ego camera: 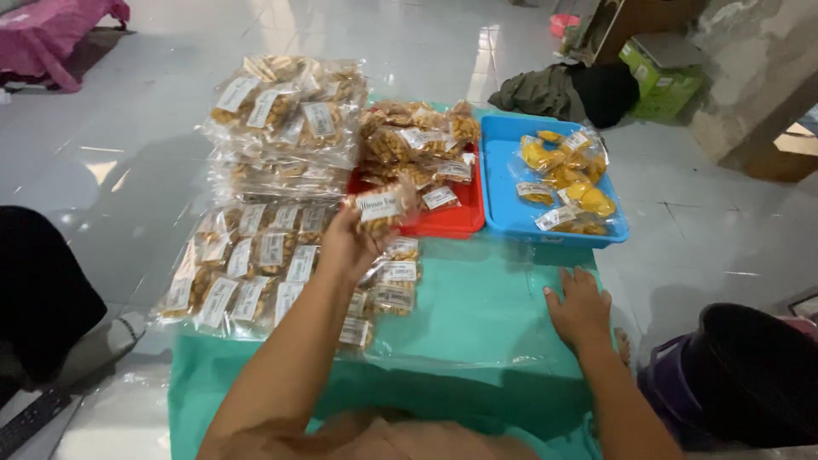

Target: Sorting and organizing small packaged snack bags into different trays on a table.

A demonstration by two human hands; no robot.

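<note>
My left hand (pixel 348 247) is raised over the green cloth (pixel 477 332) and grips a small clear snack packet (pixel 381 207) with a white label, just in front of the red tray (pixel 456 220). The red tray is heaped with similar packets of brown snacks (pixel 417 140). My right hand (pixel 579 304) lies flat, fingers apart, on a clear plastic sheet on the cloth, below the blue tray (pixel 503 200). The blue tray holds packets of yellow snacks (pixel 567 175).
Large clear bags filled with labelled packets (pixel 285 119) are stacked at the left, with another bag (pixel 247 268) lying flat below them. A dark bundle (pixel 571 89) and a green box (pixel 660 77) sit on the tiled floor beyond. A dark round object (pixel 750 375) is at lower right.
</note>
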